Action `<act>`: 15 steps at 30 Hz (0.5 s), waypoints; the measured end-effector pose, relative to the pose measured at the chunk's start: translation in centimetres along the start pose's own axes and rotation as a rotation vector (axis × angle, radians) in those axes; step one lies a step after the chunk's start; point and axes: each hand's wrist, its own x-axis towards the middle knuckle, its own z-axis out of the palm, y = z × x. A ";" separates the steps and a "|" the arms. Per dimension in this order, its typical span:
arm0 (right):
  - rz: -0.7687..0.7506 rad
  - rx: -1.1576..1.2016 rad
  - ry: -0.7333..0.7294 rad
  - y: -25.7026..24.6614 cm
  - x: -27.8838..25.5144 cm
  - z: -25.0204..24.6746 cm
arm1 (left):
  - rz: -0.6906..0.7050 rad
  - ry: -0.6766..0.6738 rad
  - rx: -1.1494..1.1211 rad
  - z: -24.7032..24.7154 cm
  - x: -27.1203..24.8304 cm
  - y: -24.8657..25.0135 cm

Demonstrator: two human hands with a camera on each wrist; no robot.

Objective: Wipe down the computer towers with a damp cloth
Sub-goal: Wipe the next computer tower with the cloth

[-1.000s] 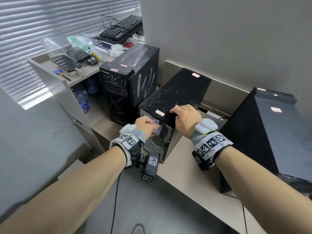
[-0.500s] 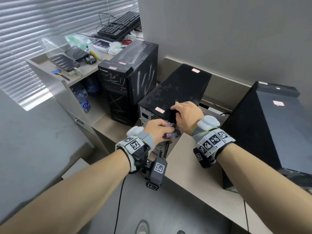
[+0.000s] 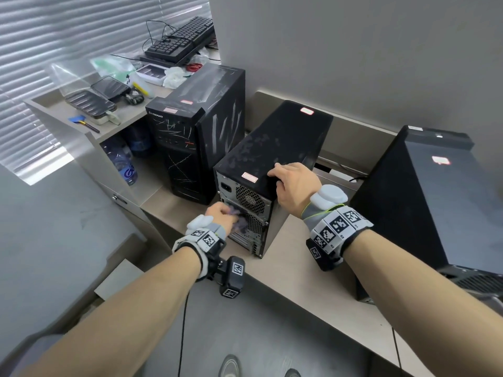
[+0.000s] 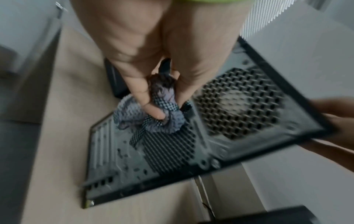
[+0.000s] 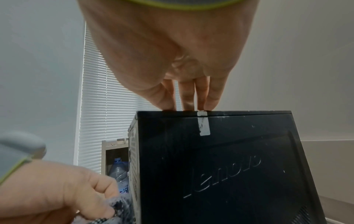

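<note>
Three black computer towers stand on a low beige ledge. The middle tower (image 3: 275, 142) turns its vented back panel (image 4: 172, 151) toward me. My left hand (image 3: 223, 216) grips a crumpled grey-purple checked cloth (image 4: 170, 121) and presses it against that panel, just left of the fan grille (image 4: 239, 106). The thumb pinches the cloth from the front. My right hand (image 3: 295, 183) rests on the tower's top rear corner. Its straight fingers (image 5: 188, 98) press on the top edge above the side panel (image 5: 229, 159). The top is dusty and smudged.
A scratched tower (image 3: 196, 148) stands close on the left and a larger tower (image 3: 435, 202) on the right. The shelf unit (image 3: 89, 142) at left carries a keyboard (image 3: 179, 42) and phones, with water bottles (image 3: 122, 164) below. A cable hangs under my left wrist.
My left hand has swept the cloth from the back panel's right edge leftward and a little lower. My right hand stays on the tower's top corner.
</note>
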 end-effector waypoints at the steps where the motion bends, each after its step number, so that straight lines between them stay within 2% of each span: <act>1: -0.004 0.001 0.009 0.0 0.0 0.1 | -0.016 0.041 -0.010 -0.5 0.4 -0.1; 3: -0.021 -0.001 0.020 0.0 -0.1 0.2 | -0.050 0.134 -0.130 -1.1 1.6 -0.1; 5: -0.026 -0.005 0.029 -0.1 -0.2 0.2 | -0.127 0.114 -0.287 -1.3 2.4 0.5; 6: -0.029 -0.004 0.033 -0.1 -0.2 0.2 | -0.182 -0.004 -0.324 -1.3 2.3 0.8; 8: -0.022 0.013 0.036 0.0 -0.2 0.5 | -0.289 -0.369 -0.356 -0.7 1.6 1.0; 9: -0.018 0.025 0.041 0.1 -0.2 0.5 | -0.302 -0.416 -0.315 -0.2 1.1 0.9; 10: -0.015 0.033 0.052 0.1 -0.2 0.6 | -0.272 -0.354 -0.255 0.3 1.0 0.7; 12: -0.007 0.037 0.059 0.2 -0.2 0.8 | -0.120 -0.112 -0.156 0.4 0.6 0.4; 15: -0.006 0.043 0.061 0.4 -0.2 1.0 | -0.085 0.049 -0.178 -1.1 2.8 0.8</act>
